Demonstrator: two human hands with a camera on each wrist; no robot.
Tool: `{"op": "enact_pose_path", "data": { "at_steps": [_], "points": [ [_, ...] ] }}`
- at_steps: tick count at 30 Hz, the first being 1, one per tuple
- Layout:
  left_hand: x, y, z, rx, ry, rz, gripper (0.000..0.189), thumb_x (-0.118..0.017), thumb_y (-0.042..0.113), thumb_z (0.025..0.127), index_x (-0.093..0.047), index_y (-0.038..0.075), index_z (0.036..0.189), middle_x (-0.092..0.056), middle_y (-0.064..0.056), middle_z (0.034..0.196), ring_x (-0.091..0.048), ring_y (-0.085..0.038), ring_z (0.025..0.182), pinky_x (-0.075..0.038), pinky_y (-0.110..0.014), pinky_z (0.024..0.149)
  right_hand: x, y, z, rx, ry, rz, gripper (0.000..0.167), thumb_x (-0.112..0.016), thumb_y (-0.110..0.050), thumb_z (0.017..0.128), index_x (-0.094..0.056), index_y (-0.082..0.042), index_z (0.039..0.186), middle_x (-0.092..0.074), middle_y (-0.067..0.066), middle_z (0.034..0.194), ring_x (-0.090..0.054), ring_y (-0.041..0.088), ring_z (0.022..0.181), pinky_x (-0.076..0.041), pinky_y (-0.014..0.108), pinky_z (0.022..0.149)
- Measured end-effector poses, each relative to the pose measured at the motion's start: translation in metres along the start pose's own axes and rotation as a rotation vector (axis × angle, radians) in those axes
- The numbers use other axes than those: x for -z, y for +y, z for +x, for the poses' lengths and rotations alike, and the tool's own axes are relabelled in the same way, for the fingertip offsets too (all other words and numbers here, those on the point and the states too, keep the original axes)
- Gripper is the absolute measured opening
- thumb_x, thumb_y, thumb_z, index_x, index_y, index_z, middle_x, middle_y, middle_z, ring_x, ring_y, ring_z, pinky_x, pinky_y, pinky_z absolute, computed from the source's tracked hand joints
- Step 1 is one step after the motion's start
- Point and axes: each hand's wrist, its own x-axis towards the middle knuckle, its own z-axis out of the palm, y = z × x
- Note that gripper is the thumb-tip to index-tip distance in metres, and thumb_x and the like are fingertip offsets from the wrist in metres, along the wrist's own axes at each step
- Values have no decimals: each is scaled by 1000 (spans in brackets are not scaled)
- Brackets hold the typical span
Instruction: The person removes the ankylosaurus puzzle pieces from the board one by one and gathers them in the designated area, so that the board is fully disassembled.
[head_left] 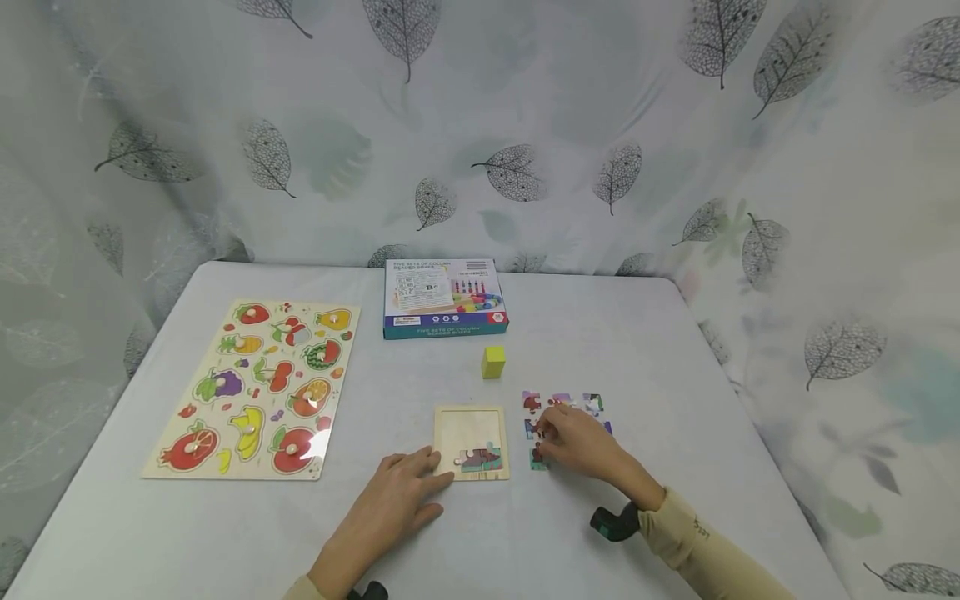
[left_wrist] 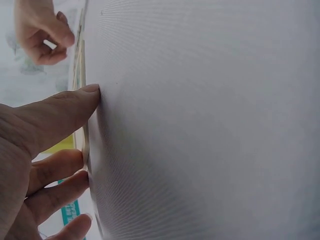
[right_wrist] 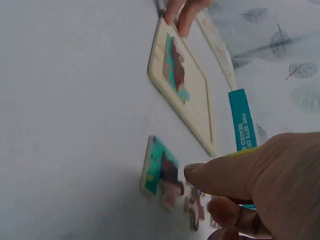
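Observation:
A square wooden puzzle tray (head_left: 468, 423) lies in the middle of the table, with a few joined jigsaw pieces (head_left: 481, 458) in its lower right part. My left hand (head_left: 397, 493) rests at the tray's left edge, fingers loosely extended and touching the rim. To the tray's right, my right hand (head_left: 579, 442) hovers over loose jigsaw pieces (head_left: 532, 402), partly hiding them. In the right wrist view, its thumb (right_wrist: 200, 175) and bent forefinger stand apart beside a teal and brown puzzle piece (right_wrist: 156, 167). No piece shows between the fingertips.
A yellow block (head_left: 492, 362) stands behind the tray. Farther back lies a boxed bead set (head_left: 446, 298). A large fruit peg puzzle board (head_left: 251, 392) lies on the left of the white-covered table (head_left: 600, 333). A leaf-patterned curtain (head_left: 555, 217) hangs behind.

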Motion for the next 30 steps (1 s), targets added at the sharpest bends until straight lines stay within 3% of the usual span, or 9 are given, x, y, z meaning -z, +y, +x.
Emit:
{"op": "enact_pose_path", "data": {
  "at_steps": [11, 16, 30],
  "points": [
    [1, 1, 0, -14, 20, 8, 39, -83, 33, 79, -75, 24, 116, -70, -3, 127, -63, -25, 126, -51, -44, 96, -9, -50, 24, 233, -148, 82, 22, -72, -21, 92, -70, -7, 109, -66, -2, 88, -50, 4, 75, -45, 17, 67],
    [2, 2, 0, -16, 16, 10, 39, -82, 33, 80, -75, 25, 117, -70, -3, 128, -63, -25, 126, -51, -44, 96, -16, -60, 30, 237, -194, 86, 22, -71, -23, 93, -71, -8, 109, -69, 0, 97, -51, 5, 79, -46, 16, 70],
    [2, 1, -1, -14, 11, 20, 39, -82, 34, 80, -75, 24, 117, -71, -3, 128, -63, -24, 126, -51, -44, 96, -24, -65, 31, 187, -225, 75, 19, -70, -19, 93, -70, -9, 110, -61, 0, 95, -49, 6, 79, -47, 16, 71]
  ]
}}
